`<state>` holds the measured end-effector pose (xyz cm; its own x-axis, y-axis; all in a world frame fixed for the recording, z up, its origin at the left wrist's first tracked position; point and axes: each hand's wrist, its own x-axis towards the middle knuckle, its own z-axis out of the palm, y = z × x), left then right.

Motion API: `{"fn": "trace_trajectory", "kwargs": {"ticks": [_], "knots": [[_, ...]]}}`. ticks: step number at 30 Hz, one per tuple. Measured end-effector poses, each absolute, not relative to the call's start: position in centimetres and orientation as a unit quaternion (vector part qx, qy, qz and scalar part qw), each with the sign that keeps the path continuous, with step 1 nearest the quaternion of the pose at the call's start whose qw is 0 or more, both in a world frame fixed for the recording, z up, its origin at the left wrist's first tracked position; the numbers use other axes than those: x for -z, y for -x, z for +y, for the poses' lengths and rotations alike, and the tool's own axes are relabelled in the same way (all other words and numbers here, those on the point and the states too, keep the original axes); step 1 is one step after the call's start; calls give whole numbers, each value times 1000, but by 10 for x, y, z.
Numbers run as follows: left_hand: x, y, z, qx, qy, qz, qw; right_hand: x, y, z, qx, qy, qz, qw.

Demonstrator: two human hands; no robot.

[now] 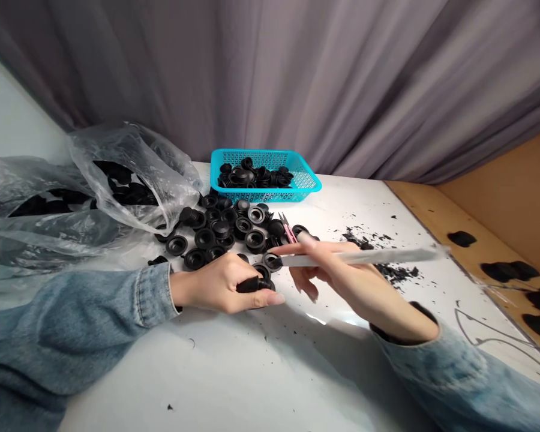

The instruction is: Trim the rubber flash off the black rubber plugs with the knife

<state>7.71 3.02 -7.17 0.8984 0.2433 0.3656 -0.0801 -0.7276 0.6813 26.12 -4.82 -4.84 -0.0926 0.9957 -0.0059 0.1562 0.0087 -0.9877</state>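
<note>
My left hand (227,285) is closed around a black ribbed rubber plug (249,285), its thumb along the near side. To the right, my right hand (355,282) grips a long, flat grey-white tool (387,257). The tool's dark tip points left, above and apart from the held plug; its far end is blurred, and I cannot make out its exact kind. Just beyond my hands lies a heap of black rubber plugs (204,239), many with round hollow rims facing up. Pink-handled snips (288,231) rest at the heap's right edge.
A blue plastic basket (265,197) with several black plugs stands against the grey curtain (270,78). At left, clear plastic bags (135,162) hold more black pieces. Black rubber scraps (393,273) litter the white table (234,372). Dark pieces (508,271) lie on the wooden surface at right.
</note>
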Motion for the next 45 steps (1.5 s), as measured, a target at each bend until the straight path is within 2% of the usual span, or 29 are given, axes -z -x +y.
{"fn": "trace_trajectory", "kwargs": {"ticks": [4, 11, 16, 20, 31, 45], "knots": [[72, -78, 30, -225, -903, 41, 363, 31, -260, -55, -518, 500, -547, 426], [74, -79, 30, -222, -900, 33, 373, 26, -270, -62, -408, 540, -619, 398], [74, -78, 31, -189, -891, 57, 409, 25, -268, -66, -447, 515, -648, 339], [73, -78, 32, -162, -887, 80, 424, 22, -265, -66, -422, 549, -649, 315], [75, -79, 30, -194, -888, 75, 410, 28, -265, -62, -389, 589, -637, 312], [75, -79, 34, -158, -874, 99, 448, 33, -266, -56, -403, 592, -626, 309]]}}
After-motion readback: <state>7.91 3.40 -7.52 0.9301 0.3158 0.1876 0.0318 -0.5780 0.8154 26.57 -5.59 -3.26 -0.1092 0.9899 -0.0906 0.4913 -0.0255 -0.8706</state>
